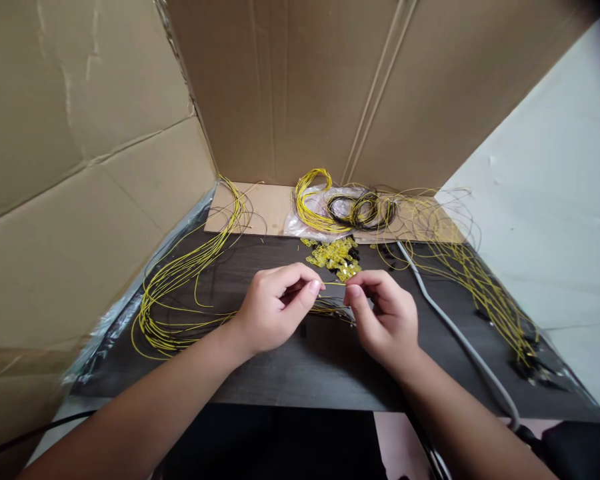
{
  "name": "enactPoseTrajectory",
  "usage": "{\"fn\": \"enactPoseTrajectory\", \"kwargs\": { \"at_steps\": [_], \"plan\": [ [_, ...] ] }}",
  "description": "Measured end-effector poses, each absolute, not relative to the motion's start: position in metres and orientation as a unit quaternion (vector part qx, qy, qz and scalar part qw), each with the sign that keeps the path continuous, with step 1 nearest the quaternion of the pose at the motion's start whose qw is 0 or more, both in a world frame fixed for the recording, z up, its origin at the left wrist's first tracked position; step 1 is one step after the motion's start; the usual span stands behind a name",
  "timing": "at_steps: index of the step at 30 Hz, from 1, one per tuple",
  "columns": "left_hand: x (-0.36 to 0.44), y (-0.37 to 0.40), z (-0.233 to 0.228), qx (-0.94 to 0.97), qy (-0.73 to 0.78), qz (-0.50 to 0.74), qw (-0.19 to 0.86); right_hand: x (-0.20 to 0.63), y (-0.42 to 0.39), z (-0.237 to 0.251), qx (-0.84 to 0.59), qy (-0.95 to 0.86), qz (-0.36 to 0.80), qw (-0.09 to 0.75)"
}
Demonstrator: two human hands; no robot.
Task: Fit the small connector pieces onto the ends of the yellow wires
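Fingers of both hands are pinched shut on one thin yellow wire (334, 284), which spans the short gap between them just above the desk (290, 373). Left hand (275, 310) grips its end between thumb and forefinger; right hand (387, 317) does the same from the other side, so the wire is drawn straight and level between them, apparently to keep it steady for close work.

Cardboard walls (80, 200) enclose the desk on the left and rear, screening the work area. A white wall stands on the right.

Loose yellow wires (180, 293) are fanned out on the left, near the left wrist. A second bundle (480, 287) trails along the right edge, and a grey cable (450, 327) runs beside it toward the near edge.

Coiled wires (330, 207), yellow and black, rest on clear plastic at the rear. Small yellow pieces (335, 257) are heaped just beyond the fingertips, within easy reach; what they are cannot be told.
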State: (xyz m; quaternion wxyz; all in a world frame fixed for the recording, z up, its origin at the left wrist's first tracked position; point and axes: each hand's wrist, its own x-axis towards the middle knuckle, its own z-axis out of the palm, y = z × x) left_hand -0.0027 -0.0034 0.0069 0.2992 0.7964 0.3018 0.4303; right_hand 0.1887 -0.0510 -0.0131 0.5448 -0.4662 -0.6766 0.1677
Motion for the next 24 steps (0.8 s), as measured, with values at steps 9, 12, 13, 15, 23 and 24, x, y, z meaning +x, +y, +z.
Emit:
{"fn": "enactPoseTrajectory", "kwargs": {
  "at_steps": [9, 12, 13, 15, 23, 24],
  "plan": [
    [-0.0037, -0.001, 0.0016, 0.805, 0.303, 0.437, 0.262, 0.188, -0.0496, -0.0168, -0.457, -0.632, 0.218, 0.587],
    [-0.0042, -0.0008, -0.0009, 0.823, 0.292, 0.429, 0.23, 0.189, -0.0506, -0.0179, -0.456, -0.628, 0.212, 0.595],
    [-0.0042, -0.0008, -0.0016, 0.829, 0.288, 0.426, 0.22, 0.1893, -0.0509, -0.0179, -0.456, -0.63, 0.202, 0.595],
    [-0.004, -0.0007, -0.0027, 0.841, 0.279, 0.419, 0.199, 0.1896, -0.0513, -0.0173, -0.459, -0.637, 0.179, 0.593],
    [-0.0027, 0.001, -0.0024, 0.872, 0.252, 0.38, 0.178, 0.1888, -0.0491, -0.0106, -0.435, -0.678, 0.124, 0.579],
    [-0.0028, 0.001, -0.002, 0.874, 0.251, 0.374, 0.183, 0.1892, -0.0486, -0.0101, -0.434, -0.683, 0.123, 0.575]
  ]
}}
